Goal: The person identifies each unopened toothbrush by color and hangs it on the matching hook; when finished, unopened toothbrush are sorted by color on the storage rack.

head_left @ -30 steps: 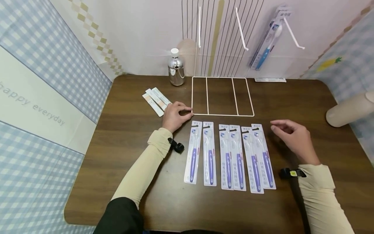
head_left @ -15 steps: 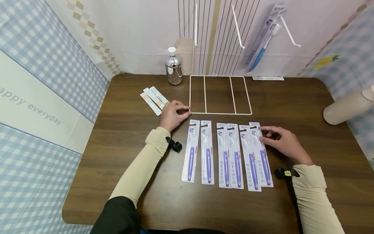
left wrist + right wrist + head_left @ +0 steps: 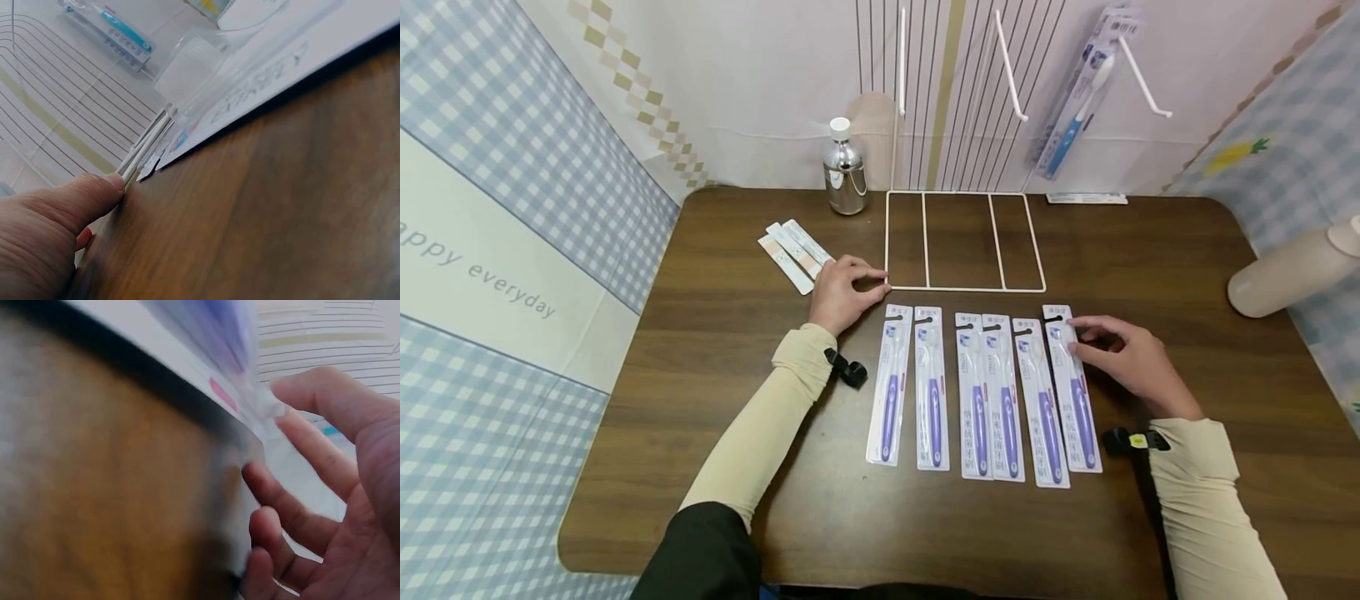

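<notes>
Perhaps the weakest point is the right hand's (image 3: pixel 1123 358) grip: thumb and forefinger pinch the rightmost toothbrush pack (image 3: pixel 1078 400) by its far right edge only, so the smooth blister could slip or twist if the tips pull unevenly. That pack is at the right end of the row, near of the rack, just beside the next pack (image 3: pixel 1045 408), whose edge it might catch and drag sideways. The left hand (image 3: pixel 841 293) pinches the near left corner of the wire rack (image 3: pixel 966 289); should that hold slacken, a knock could shift the light-looking frame and swing the hanging toothbrush pack (image 3: pixel 1075 100) at far right. The silver bottle (image 3: pixel 846 179), beside the rack's far left corner, looks tall enough to topple if the base slides left. The rack is thin, round, white rod, with straight bars below and slim hooks (image 3: pixel 1011 67) above; each pack is a long flat card under clear moulded plastic, a rounded purple handle inside. The table (image 3: pixel 842 517) has dark, streaky wood grain, and the paper strips (image 3: pixel 785 260) beyond the left wrist lie flat, overlapping, matte and pale.
</notes>
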A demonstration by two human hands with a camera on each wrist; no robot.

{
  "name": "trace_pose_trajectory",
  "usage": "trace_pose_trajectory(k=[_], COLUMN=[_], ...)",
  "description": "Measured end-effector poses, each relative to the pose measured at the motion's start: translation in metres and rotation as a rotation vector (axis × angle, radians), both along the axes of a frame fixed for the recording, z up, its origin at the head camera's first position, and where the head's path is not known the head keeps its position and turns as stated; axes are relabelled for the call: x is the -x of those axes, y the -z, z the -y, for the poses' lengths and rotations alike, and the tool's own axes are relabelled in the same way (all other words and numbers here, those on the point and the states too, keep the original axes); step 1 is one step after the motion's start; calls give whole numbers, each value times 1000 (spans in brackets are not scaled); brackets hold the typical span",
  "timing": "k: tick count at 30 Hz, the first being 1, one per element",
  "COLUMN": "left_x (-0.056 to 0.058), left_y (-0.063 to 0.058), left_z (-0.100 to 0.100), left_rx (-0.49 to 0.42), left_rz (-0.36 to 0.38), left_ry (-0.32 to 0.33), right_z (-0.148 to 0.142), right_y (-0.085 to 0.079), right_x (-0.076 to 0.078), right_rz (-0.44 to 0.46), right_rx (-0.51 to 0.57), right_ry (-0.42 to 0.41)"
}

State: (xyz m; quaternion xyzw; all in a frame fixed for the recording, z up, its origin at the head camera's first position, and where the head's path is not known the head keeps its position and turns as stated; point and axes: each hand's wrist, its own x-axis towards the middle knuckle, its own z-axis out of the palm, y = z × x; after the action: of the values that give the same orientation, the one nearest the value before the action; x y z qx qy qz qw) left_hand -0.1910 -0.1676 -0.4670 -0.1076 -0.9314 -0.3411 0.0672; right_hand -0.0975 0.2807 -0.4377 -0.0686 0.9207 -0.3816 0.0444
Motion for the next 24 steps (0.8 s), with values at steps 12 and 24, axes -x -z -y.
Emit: trace_pose_trajectory(k=[12,24], left_x=[-2,-3], left_y=[-3,-1], left_z=[-2,-2], left_rx=[7,10], left_rz=[3,4], left_ry=[-3,-3], right_z=[46,128], right_y=[-86,-168], right_x=[21,41], right_rz=[-612,-937], right_rx=[-19,171], right_ry=[99,105])
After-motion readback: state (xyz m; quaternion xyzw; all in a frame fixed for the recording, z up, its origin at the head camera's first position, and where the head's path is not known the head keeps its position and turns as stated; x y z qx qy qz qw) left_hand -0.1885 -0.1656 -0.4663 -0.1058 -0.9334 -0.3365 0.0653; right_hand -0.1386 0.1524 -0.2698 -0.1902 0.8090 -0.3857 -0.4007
